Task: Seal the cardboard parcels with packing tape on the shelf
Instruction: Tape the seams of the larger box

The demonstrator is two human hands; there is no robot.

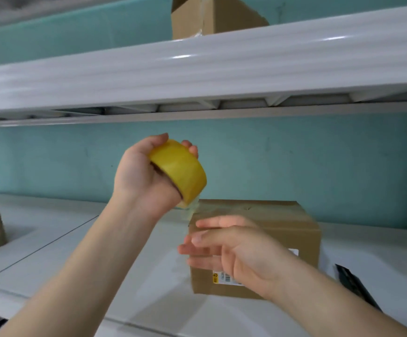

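Gripping yellow packing tape roll (pixel 180 171) in left hand (pixel 138 177) above cardboard parcel (pixel 282 221) — laying flat right hand (pixel 236 249), fingers straight, against its side

Bare left hand (pixel 144 176) and bare right hand (pixel 241 254), both on bare forearms uncovered right down to the lower edge of view. Short, rounded fingernails where visible. Slender wrists, smooth forearms; right hand's fingers (pixel 197 249) smeared by motion blur

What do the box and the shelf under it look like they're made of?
The box: brown cardboard, matte, with creased edges and a stuck-on label. The shelf: smooth white, faintly glossy, probably painted metal, though laminate cannot be ruled out.
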